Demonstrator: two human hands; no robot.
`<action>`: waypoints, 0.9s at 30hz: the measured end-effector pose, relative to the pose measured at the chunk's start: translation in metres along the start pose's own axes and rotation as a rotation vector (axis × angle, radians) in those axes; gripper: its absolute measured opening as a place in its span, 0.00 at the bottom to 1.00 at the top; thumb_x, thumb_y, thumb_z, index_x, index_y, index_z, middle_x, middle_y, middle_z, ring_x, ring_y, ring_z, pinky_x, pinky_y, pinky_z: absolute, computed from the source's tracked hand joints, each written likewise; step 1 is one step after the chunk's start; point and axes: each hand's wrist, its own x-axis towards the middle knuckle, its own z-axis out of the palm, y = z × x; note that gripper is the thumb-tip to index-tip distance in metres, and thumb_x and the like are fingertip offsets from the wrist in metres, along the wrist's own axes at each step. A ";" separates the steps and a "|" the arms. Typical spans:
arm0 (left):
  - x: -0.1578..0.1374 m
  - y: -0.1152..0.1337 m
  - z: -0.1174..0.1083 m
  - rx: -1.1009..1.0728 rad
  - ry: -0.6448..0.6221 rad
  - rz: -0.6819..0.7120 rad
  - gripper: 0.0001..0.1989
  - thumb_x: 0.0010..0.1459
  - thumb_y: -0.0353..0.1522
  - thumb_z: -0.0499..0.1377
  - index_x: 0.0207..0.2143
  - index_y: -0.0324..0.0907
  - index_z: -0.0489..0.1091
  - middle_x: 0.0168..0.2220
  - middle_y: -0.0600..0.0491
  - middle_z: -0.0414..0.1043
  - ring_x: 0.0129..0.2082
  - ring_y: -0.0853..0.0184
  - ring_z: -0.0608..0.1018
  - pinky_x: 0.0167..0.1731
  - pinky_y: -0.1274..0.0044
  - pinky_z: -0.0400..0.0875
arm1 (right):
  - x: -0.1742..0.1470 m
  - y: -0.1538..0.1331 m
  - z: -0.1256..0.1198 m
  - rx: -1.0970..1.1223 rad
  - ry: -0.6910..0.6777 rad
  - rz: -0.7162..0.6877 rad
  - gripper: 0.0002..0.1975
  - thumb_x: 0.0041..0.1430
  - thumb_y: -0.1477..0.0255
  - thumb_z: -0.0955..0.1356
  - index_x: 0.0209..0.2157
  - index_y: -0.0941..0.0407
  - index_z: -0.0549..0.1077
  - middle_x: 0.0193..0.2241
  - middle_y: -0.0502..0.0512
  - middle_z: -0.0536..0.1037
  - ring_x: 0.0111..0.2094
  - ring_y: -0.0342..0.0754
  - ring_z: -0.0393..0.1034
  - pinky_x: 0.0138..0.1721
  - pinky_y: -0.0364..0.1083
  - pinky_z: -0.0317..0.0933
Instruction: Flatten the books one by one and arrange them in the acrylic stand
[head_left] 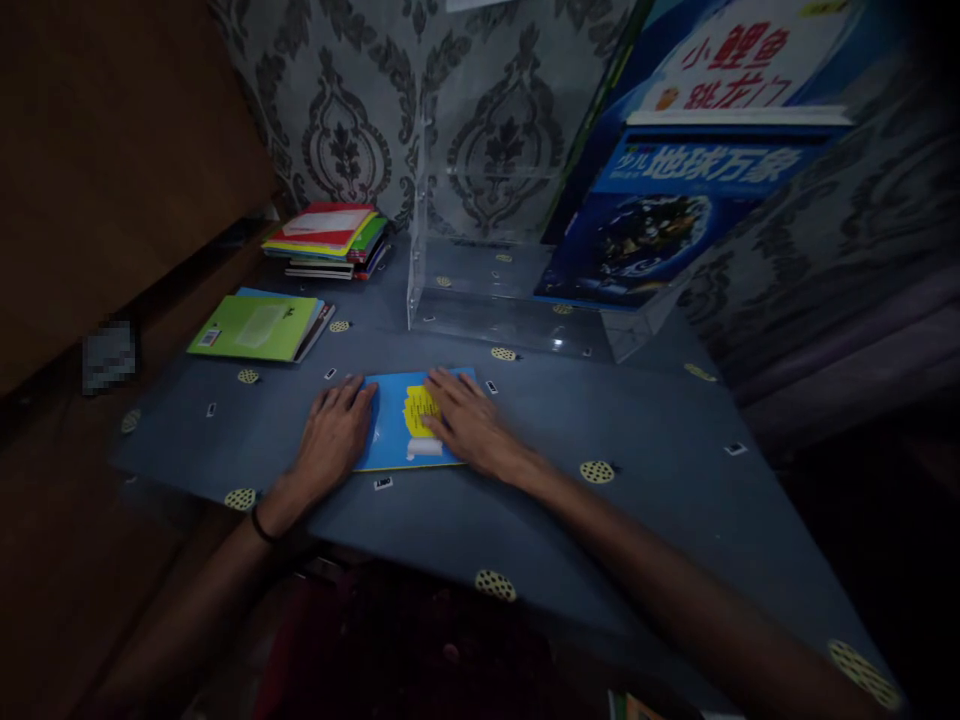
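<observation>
A thin blue book (388, 422) with a yellow printed patch lies closed and flat on the table. My left hand (336, 428) rests along the book's left edge, fingers stretched out and touching it. Across the right part of the cover lies my right hand (471, 424), palm down with fingers slightly spread, hiding that side of the book. Neither hand is wrapped round anything.
The table (652, 420) has a grey-blue cloth with pineapple prints. A green book (259, 328) lies on others at the left, with a taller book stack (330, 235) behind. A clear acrylic rack (416, 240) stands at the back, holding a dark blue book (652, 220) upright.
</observation>
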 end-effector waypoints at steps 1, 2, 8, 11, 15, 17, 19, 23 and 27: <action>0.001 0.000 0.000 -0.008 -0.005 -0.007 0.21 0.72 0.30 0.44 0.63 0.39 0.64 0.67 0.41 0.64 0.66 0.52 0.67 0.63 0.57 0.63 | -0.003 0.009 -0.002 -0.001 0.010 0.041 0.27 0.73 0.63 0.60 0.68 0.60 0.61 0.70 0.67 0.61 0.71 0.59 0.52 0.71 0.66 0.47; 0.001 0.001 -0.001 -0.017 -0.010 -0.013 0.21 0.72 0.30 0.44 0.63 0.39 0.64 0.67 0.40 0.64 0.66 0.52 0.67 0.63 0.57 0.63 | -0.006 0.017 -0.005 0.002 0.015 0.069 0.28 0.73 0.63 0.59 0.68 0.60 0.61 0.70 0.67 0.60 0.71 0.59 0.52 0.70 0.66 0.48; -0.004 0.002 -0.009 -0.027 -0.084 -0.002 0.23 0.73 0.40 0.46 0.64 0.39 0.64 0.69 0.39 0.60 0.69 0.51 0.63 0.66 0.51 0.57 | -0.016 0.029 -0.008 0.014 0.026 0.121 0.29 0.73 0.61 0.58 0.69 0.59 0.60 0.71 0.64 0.59 0.72 0.60 0.50 0.71 0.65 0.47; -0.015 -0.001 -0.011 -0.030 -0.129 0.155 0.32 0.69 0.51 0.50 0.66 0.41 0.60 0.71 0.39 0.56 0.71 0.49 0.59 0.67 0.48 0.53 | -0.015 0.030 -0.006 0.019 0.045 0.111 0.28 0.73 0.60 0.59 0.68 0.57 0.61 0.70 0.62 0.60 0.71 0.60 0.52 0.70 0.65 0.48; -0.026 -0.004 -0.009 -0.019 -0.120 0.296 0.40 0.65 0.56 0.51 0.70 0.41 0.55 0.71 0.37 0.55 0.72 0.48 0.56 0.68 0.51 0.53 | -0.015 0.035 -0.006 0.032 0.075 0.082 0.28 0.72 0.58 0.59 0.68 0.54 0.62 0.70 0.60 0.61 0.70 0.61 0.54 0.69 0.65 0.50; -0.026 -0.003 -0.010 0.003 -0.129 0.332 0.39 0.67 0.55 0.50 0.70 0.40 0.55 0.71 0.37 0.56 0.72 0.48 0.57 0.68 0.53 0.56 | -0.015 0.037 -0.005 0.034 0.081 0.074 0.28 0.72 0.57 0.59 0.67 0.55 0.63 0.69 0.61 0.63 0.70 0.61 0.55 0.69 0.64 0.51; -0.025 0.000 -0.013 0.049 -0.160 0.383 0.34 0.69 0.51 0.49 0.69 0.40 0.56 0.70 0.37 0.58 0.71 0.47 0.59 0.66 0.56 0.60 | -0.015 0.037 -0.005 0.043 0.085 0.062 0.28 0.72 0.56 0.59 0.66 0.55 0.65 0.69 0.62 0.64 0.69 0.61 0.56 0.69 0.65 0.51; -0.026 0.004 -0.021 0.147 -0.200 0.485 0.25 0.74 0.38 0.46 0.68 0.39 0.58 0.67 0.36 0.63 0.69 0.45 0.63 0.65 0.57 0.64 | -0.015 0.036 -0.008 0.087 0.121 0.043 0.28 0.70 0.53 0.61 0.63 0.54 0.69 0.67 0.63 0.66 0.68 0.62 0.59 0.68 0.67 0.52; -0.029 -0.004 -0.027 0.124 -0.155 0.545 0.22 0.72 0.30 0.47 0.66 0.40 0.60 0.61 0.38 0.70 0.66 0.50 0.69 0.61 0.62 0.69 | -0.016 0.033 -0.021 0.251 0.167 0.051 0.28 0.71 0.51 0.58 0.53 0.56 0.78 0.58 0.65 0.76 0.61 0.60 0.67 0.64 0.65 0.58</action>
